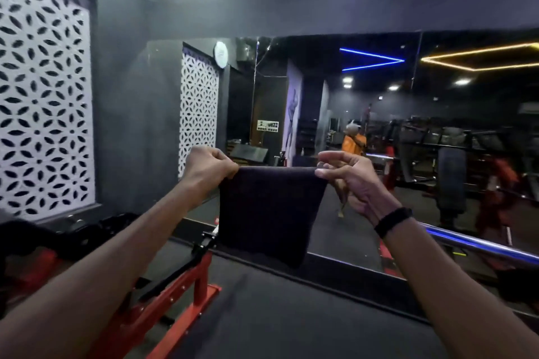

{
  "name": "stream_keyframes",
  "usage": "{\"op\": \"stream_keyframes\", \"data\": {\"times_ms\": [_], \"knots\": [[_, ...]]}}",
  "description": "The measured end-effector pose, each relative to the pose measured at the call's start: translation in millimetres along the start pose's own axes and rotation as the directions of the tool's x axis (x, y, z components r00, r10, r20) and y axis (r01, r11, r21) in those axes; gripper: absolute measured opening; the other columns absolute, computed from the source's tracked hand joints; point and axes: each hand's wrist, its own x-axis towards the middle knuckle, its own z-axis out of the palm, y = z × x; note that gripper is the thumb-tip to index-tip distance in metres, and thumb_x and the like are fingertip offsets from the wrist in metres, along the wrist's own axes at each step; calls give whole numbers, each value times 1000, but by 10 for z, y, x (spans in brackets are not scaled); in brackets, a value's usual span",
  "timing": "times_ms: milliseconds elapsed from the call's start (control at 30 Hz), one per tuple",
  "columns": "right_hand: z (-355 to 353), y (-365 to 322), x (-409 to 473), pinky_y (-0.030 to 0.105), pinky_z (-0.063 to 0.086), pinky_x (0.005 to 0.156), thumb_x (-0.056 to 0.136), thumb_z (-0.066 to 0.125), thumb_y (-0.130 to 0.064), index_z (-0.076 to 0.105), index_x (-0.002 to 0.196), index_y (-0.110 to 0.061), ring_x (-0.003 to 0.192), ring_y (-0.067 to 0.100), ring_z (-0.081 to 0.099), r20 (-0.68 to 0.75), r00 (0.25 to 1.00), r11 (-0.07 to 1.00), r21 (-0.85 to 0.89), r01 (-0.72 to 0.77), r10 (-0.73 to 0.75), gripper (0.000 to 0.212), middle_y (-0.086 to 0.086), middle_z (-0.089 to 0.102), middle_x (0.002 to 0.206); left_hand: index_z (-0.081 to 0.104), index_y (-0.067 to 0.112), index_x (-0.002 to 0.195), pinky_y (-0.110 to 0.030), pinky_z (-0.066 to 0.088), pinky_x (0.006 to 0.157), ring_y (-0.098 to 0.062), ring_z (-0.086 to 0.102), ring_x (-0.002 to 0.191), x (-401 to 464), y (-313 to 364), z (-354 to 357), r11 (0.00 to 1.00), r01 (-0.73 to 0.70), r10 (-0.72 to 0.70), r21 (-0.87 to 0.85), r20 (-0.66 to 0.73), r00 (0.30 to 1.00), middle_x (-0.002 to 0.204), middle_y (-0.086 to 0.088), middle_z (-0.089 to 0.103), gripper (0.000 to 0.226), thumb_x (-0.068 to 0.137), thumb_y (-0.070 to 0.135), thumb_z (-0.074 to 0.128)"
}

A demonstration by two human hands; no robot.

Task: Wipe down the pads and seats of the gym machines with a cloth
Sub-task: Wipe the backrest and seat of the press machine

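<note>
Left hand (207, 167) and right hand (348, 181) each pinch a top corner of the dark cloth (269, 210), which hangs flat and hides the mirror (408, 131) base behind it.

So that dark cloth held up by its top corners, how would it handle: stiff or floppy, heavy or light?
Likely floppy: the dark cloth hangs straight down from the left hand and right hand, with its top edge stretched between them. Probably light, since fingertip pinches at the corners carry it. It looks matte and fabric-like, so unlikely to slip.

Gym: red machine frame (175, 294), mirror (379, 125)
</note>
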Motion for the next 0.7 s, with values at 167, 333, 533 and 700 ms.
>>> {"op": "stream_keyframes", "data": {"times_ms": [167,333,533,700], "knots": [[-57,541,760,17,53,60,72,69,24,72,89,-10,78,5,59,-30,999,988,-148,39,-43,39,8,66,90,73,14,60,-26,53,65,-13,65,69,636,-443,467,996,24,-17,-86,80,997,66,-7,70,14,63,0,71],[-201,1112,1568,18,56,64,70,73,22,72,86,-11,77,11,63,-59,994,955,-288,66,-87,36,15,66,97,76,11,82,-24,51,62,-19,65,77,1371,-948,965,988,51,-8,-149,274,962,80,-10,72,34,61,-15,68],[-407,1573,2550,14,50,81,56,83,22,73,90,-12,87,-5,64,107,994,819,-569,68,-8,49,8,68,104,80,16,92,-23,57,73,-14,70,85,2494,-1269,1719,977,-189,124,100,454,882,88,-3,76,46,58,-14,80],[-786,2028,3323,14,49,57,36,66,14,69,92,-9,85,10,62,-151,987,829,-558,-43,-50,61,5,68,87,72,32,64,-9,46,55,-7,67,67,3374,-1336,2628,983,-185,175,-13,395,902,68,4,73,43,61,-11,75]]}}
